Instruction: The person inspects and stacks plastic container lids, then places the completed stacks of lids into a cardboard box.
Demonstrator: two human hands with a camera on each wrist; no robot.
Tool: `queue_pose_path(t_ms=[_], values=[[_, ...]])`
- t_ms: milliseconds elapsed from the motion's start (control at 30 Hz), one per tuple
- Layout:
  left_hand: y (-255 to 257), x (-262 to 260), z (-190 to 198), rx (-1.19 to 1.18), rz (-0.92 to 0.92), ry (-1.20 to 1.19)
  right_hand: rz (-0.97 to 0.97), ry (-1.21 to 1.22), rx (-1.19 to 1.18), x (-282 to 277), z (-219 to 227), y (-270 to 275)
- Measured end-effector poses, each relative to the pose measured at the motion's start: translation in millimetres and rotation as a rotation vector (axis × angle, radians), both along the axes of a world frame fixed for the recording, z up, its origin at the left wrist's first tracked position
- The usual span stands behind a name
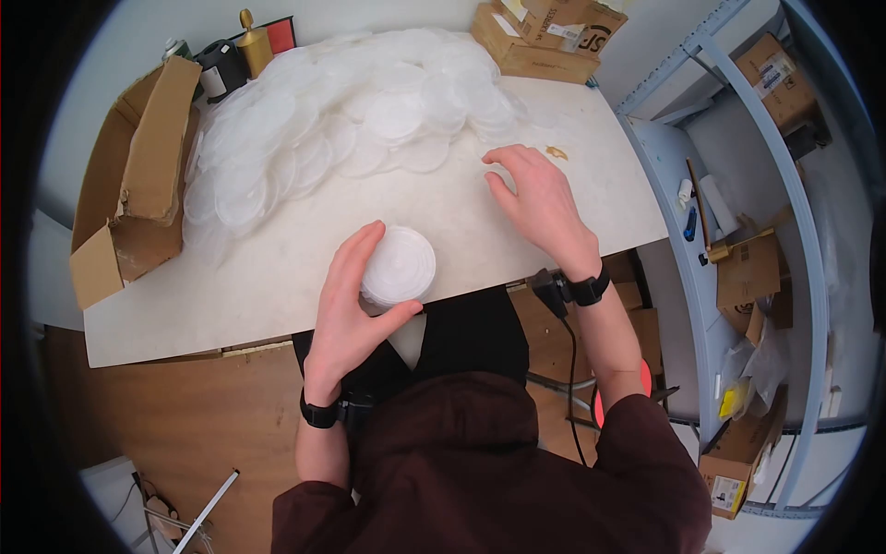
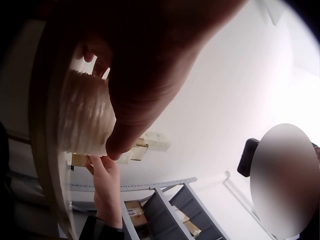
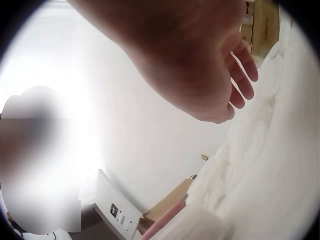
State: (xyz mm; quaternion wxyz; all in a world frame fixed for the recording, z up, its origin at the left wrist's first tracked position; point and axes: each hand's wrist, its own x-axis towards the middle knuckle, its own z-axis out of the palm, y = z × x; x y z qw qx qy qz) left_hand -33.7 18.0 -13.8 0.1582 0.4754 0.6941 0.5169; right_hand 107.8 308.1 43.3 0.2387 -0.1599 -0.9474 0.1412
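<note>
My left hand (image 1: 346, 309) curves round the stack of white discs (image 1: 401, 266), fingers along its left side and thumb at its near edge. My right hand (image 1: 543, 205) is free, fingers loosely bent, to the right of the stack and well apart from it. The stack stands near the table's (image 1: 245, 300) front edge, before a loose heap of translucent discs (image 1: 388, 111).
</note>
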Motion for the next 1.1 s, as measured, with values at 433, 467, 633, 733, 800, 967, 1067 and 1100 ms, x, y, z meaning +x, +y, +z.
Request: queue_pose_path(t_ms=[433,467,633,733,800,967,1067,1100], values=[[2.5,3.7,4.8,-0.009,0.047,-0.118,0.040,0.005,-0.226,24.3,20.4,-26.6],[1.3,3.7,5.3,-0.019,0.042,-0.109,0.057,0.006,-0.239,26.9,26.9,-42.6],[1.3,3.5,6.9,-0.021,0.039,-0.165,0.459,-0.041,-0.092,20.2,26.8,-98.0],[2.1,3.8,10.2,-0.023,0.045,-0.170,0.563,-0.006,-0.040,9.1,18.1,-106.9],[1.1,3.5,10.0,-0.021,0.049,-0.196,0.560,-0.010,-0.021,6.8,14.2,-107.0],[1.5,4.5,9.7,-0.028,0.048,-0.144,0.512,-0.056,0.030,15.1,15.9,-107.7],[1.3,2.5,5.8,-0.038,0.025,-0.099,0.501,-0.022,0.021,18.2,13.9,-108.3],[0.3,2.5,5.2,-0.044,0.028,-0.101,0.492,-0.035,0.041,18.4,12.8,-107.4]])
